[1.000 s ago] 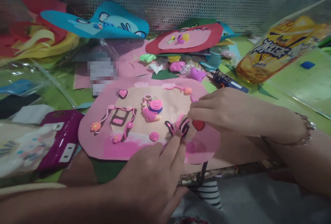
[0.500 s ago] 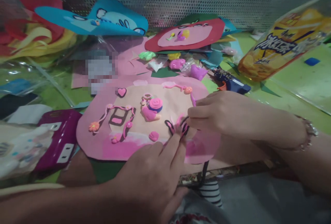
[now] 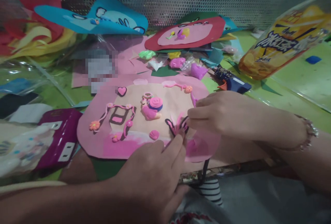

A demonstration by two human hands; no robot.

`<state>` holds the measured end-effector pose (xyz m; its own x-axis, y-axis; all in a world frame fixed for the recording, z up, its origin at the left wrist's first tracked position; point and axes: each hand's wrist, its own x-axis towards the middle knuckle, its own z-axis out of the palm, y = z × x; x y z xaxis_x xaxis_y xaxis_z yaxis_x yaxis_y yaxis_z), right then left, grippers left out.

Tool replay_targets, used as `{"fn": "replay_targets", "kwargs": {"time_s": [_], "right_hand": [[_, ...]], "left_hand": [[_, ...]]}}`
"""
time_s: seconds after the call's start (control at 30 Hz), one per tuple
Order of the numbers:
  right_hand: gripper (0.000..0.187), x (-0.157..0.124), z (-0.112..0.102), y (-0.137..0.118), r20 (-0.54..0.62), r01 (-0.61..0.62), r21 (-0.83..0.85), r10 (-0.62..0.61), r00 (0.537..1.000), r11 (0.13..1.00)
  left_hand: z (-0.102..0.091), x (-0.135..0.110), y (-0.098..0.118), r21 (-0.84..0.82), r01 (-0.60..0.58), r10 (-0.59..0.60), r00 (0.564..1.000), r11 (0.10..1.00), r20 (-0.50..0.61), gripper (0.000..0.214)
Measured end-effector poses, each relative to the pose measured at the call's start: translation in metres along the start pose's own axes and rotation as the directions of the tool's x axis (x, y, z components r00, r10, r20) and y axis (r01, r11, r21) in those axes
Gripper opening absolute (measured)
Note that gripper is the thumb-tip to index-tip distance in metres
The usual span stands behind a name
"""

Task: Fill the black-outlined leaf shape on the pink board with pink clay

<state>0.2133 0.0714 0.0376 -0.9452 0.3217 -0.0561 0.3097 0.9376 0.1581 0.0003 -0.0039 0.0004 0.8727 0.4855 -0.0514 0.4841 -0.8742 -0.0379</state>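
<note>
On a pink paper (image 3: 89, 144) with a cream centre lies a pink clay shape with black outlines (image 3: 171, 127), like leaves or petals. My left hand (image 3: 155, 172) reaches in from below, fingers stretched out, its fingertips resting on the lower part of this shape. From the right comes my right hand (image 3: 219, 113), its fingers pinched together at the shape's upper right edge. What sits between those fingertips is hidden. Left of both hands, the paper carries a pink clay snail (image 3: 152, 110), a small pink shell-like piece (image 3: 154, 134), a heart (image 3: 122, 91) and a clay-flower border (image 3: 94, 125).
Small bags of coloured clay (image 3: 198, 70) lie behind the paper. A drink bottle (image 3: 281, 44) leans at the right, near a dark blue tool (image 3: 235, 83). Blue (image 3: 90, 20) and red (image 3: 188, 32) paper pieces stand at the back. A purple case (image 3: 57, 138) lies left.
My left index fingertip has shifted slightly on the black-outlined clay. My right hand stays at nearly the same spot.
</note>
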Motion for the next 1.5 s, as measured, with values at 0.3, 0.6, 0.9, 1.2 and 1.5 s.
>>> {"fn": "replay_targets", "kwargs": {"time_s": [0.3,0.6,0.9,1.2,1.5], "right_hand": [[0.019,0.001,0.000,-0.004,0.035,-0.066,-0.027,0.067,0.997,0.997],[0.018,0.000,-0.003,-0.002,0.109,-0.134,-0.006,0.134,0.985,0.991],[0.019,-0.005,-0.003,-0.001,0.098,-0.157,-0.055,0.161,0.982,0.986],[0.015,-0.009,-0.009,0.002,0.112,-0.175,-0.052,0.180,0.977,0.983],[0.016,-0.007,-0.004,0.000,0.109,-0.176,-0.058,0.181,0.977,0.983]], "left_hand": [[-0.002,0.006,-0.001,0.040,0.005,-0.006,1.000,0.999,0.013,0.049],[-0.002,0.001,0.000,0.055,-0.028,0.028,1.000,0.998,0.009,0.052],[0.005,0.000,0.001,0.074,-0.013,0.012,1.000,0.997,0.010,0.058],[0.005,0.001,0.001,0.085,-0.016,0.016,1.000,0.996,-0.007,0.057],[0.007,-0.002,0.002,0.050,0.008,-0.008,1.000,0.999,0.003,0.056]]}}
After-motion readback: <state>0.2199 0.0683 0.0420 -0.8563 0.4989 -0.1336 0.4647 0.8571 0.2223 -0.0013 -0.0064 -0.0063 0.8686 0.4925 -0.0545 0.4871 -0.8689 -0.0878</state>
